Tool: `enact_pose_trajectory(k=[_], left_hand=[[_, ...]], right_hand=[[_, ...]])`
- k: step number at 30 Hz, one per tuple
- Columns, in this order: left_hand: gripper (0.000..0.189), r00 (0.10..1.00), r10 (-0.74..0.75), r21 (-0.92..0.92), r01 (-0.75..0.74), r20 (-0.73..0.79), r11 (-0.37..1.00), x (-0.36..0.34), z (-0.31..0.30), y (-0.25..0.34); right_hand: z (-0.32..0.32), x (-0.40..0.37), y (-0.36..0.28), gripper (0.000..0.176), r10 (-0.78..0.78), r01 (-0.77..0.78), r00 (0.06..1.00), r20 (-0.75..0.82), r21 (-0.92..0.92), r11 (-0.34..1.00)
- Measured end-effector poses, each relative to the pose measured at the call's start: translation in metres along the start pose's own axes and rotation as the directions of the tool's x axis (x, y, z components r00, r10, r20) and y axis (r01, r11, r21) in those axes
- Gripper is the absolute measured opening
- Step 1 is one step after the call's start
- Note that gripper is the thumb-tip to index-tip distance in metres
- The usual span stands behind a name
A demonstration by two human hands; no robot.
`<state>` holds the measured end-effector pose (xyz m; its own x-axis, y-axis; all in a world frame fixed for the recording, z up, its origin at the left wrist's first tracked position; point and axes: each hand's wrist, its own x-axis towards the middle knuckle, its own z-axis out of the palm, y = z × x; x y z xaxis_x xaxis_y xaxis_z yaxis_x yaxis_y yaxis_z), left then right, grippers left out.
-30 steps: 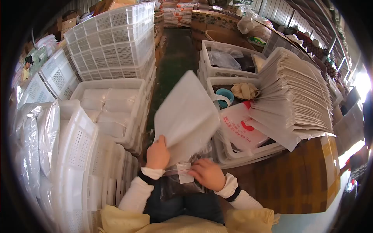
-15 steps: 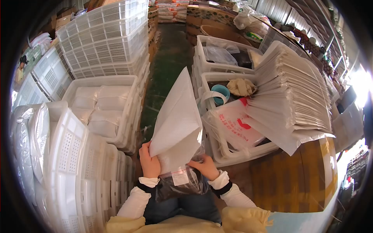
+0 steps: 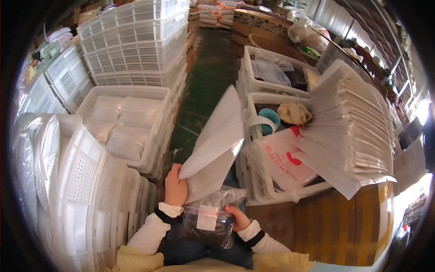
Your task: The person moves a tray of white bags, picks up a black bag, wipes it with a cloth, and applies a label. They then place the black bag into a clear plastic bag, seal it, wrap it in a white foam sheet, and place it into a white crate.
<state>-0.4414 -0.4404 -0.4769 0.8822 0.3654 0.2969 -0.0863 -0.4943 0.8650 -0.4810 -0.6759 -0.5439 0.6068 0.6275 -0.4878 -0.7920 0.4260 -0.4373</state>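
My left hand is closed on the lower left edge of a white foam pouch, which points up and away from me. Its sheet is folded over, and its lower edge overlaps the top of a clear zip bag. Dark contents fill that bag, and a white label sits near its pinkish zip line. My right hand grips the bag's right side, thumb on the front and fingers hidden behind. The bag hangs over my lap.
On the left, white crates stand stacked; one crate holds wrapped white packs. A thick fan of white pouches lies at right over a taped cardboard box. Nearby, a crate contains a blue cup and a red-printed bag.
My right hand has moved down with the zip bag, drawing it away from the pouch, so more of the bag's clear top shows. The pouch now leans further right and looks narrower.
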Motion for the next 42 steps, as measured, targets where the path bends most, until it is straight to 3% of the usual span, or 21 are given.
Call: enact_pose_trajectory(k=[1, 3, 7, 9, 10, 15, 19, 22, 25, 28, 33, 38, 42], left_hand=[[0.022, 0.999, 0.033, 0.075, -0.033, 0.008, 0.997, 0.011, -0.004, 0.005], [0.023, 0.993, 0.118, 0.243, -0.122, 0.029, 0.962, 0.036, -0.015, 0.015], [0.025, 0.975, 0.213, 0.692, -0.201, 0.069, 0.694, 0.063, -0.024, 0.003], [0.028, 0.957, 0.28, 0.721, -0.248, 0.077, 0.647, 0.054, -0.017, -0.008], [0.03, 0.946, 0.313, 0.733, -0.275, 0.089, 0.622, 0.047, -0.016, -0.009], [0.048, 0.957, 0.189, 0.704, -0.291, 0.221, 0.647, -0.003, -0.018, 0.005], [0.063, 0.946, 0.253, 0.692, -0.321, 0.203, 0.647, -0.038, -0.018, 0.014], [0.059, 0.913, 0.328, 0.715, -0.397, 0.244, 0.575, -0.051, -0.02, 0.002], [0.053, 0.939, 0.241, 0.711, -0.342, 0.244, 0.614, -0.059, -0.035, 0.011], [0.048, 0.981, -0.002, 0.508, -0.1, 0.195, 0.856, -0.062, -0.043, 0.009], [0.046, 0.978, 0.055, 0.571, -0.162, 0.2, 0.805, -0.091, -0.059, 0.048], [0.052, 0.957, 0.033, 0.622, -0.212, 0.288, 0.754, -0.124, -0.06, 0.042], [0.057, 0.975, 0.056, 0.519, -0.164, 0.217, 0.839, -0.135, -0.062, 0.036]], right_hand=[[0.0, -0.003, 0.0, 0.048, 0.033, -0.033, 0.999, 0.005, 0.005, 0.999], [-0.011, -0.004, 0.008, 0.052, -0.064, 0.064, 0.998, 0.021, 0.019, 0.998], [-0.001, -0.014, -0.001, 0.057, -0.114, 0.113, 0.993, 0.005, 0.06, 0.992], [-0.01, -0.021, 0.002, 0.059, -0.126, 0.128, 0.99, -0.059, 0.033, 0.991], [-0.014, -0.023, 0.002, 0.059, -0.128, 0.13, 0.991, -0.05, 0.046, 0.99], [-0.007, -0.051, 0.017, 0.055, -0.193, 0.211, 0.974, -0.121, 0.154, 0.965], [0.007, -0.072, 0.025, 0.056, -0.24, 0.283, 0.951, -0.193, 0.238, 0.929], [0.013, -0.086, 0.028, 0.057, -0.233, 0.268, 0.954, -0.186, 0.193, 0.944], [0.027, -0.096, 0.034, 0.054, -0.172, 0.211, 0.967, -0.188, 0.211, 0.954], [0.025, -0.098, 0.049, 0.053, -0.187, 0.228, 0.94, -0.287, 0.117, 0.967], [0.032, -0.102, 0.063, 0.054, -0.231, 0.288, 0.909, -0.346, 0.122, 0.95], [0.025, -0.097, 0.061, 0.058, -0.336, 0.4, 0.893, -0.301, 0.185, 0.898], [0.025, -0.075, 0.052, 0.059, -0.42, 0.499, 0.845, -0.331, 0.206, 0.842]])
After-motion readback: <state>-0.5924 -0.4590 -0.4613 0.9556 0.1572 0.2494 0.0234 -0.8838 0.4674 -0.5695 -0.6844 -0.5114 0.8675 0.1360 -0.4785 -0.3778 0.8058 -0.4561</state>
